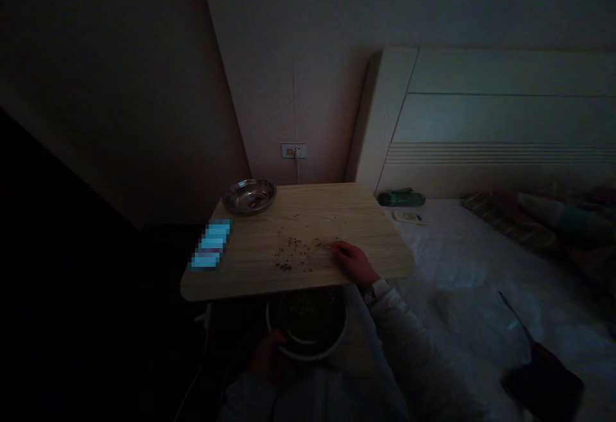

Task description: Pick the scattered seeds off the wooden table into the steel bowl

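My right hand (353,261) rests over the right part of a small wooden-topped table (240,252). Its fingertips are pinched together, and what they hold, if anything, is too small to make out. Just left of those fingertips, small dark bits (292,255), perhaps seeds or beans, lie scattered on the tabletop. Below the table's front edge, my left hand (269,353) grips the near-left rim of a round bowl (310,353). Dark greenish contents fill the bowl, but the dim light hides what they are. A shiny metal dish (249,196) sits at the table's back left corner.
A lit, blurred-out phone (210,244) lies at the table's left edge. Behind is a wall socket (293,151) with a plugged-in cable. To the right, the bed (452,294) bears a green bottle (402,199), a pale remote (408,217), bedding and a dark object (543,380).
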A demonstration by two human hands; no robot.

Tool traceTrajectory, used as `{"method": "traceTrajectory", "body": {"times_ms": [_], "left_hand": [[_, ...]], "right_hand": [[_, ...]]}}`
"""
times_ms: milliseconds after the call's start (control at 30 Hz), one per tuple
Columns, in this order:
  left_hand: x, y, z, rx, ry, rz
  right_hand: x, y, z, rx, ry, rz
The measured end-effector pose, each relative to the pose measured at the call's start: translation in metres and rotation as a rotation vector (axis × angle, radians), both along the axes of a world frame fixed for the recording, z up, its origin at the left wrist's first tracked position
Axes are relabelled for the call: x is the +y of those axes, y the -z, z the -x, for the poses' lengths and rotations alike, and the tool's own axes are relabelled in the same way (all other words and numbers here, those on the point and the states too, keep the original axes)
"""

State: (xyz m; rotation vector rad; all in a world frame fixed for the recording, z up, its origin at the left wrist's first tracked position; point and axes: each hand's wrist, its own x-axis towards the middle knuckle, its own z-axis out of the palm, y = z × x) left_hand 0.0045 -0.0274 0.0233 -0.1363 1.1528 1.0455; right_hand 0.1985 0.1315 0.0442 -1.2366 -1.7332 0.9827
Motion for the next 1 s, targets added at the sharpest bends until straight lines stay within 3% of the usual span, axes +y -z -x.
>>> {"method": "traceTrajectory", "body": {"times_ms": [333, 500, 600, 800, 1000], "left_hand": [[0.000, 0.011, 0.001, 0.004, 0.020, -0.007], [-0.003, 0.021, 0.004, -0.046, 0.111, -0.015], [-0.004, 0.023, 0.003, -0.031, 0.071, -0.029], [-0.003, 0.015, -0.002, -0.003, 0.007, 0.010], [-0.003, 0.009, -0.002, -0.051, 0.056, 0.004]], "right_hand": [[-0.002, -0.005, -0.001, -0.039, -0.009, 0.002], [-0.002, -0.006, -0.002, -0.023, -0.021, 0.025], [-0.003, -0.007, -0.002, -0.025, -0.010, 0.032], [-0.004, -0.007, -0.003, -0.011, -0.015, 0.019], [-0.004, -0.006, -0.002, -0.002, 0.027, 0.042]]}}
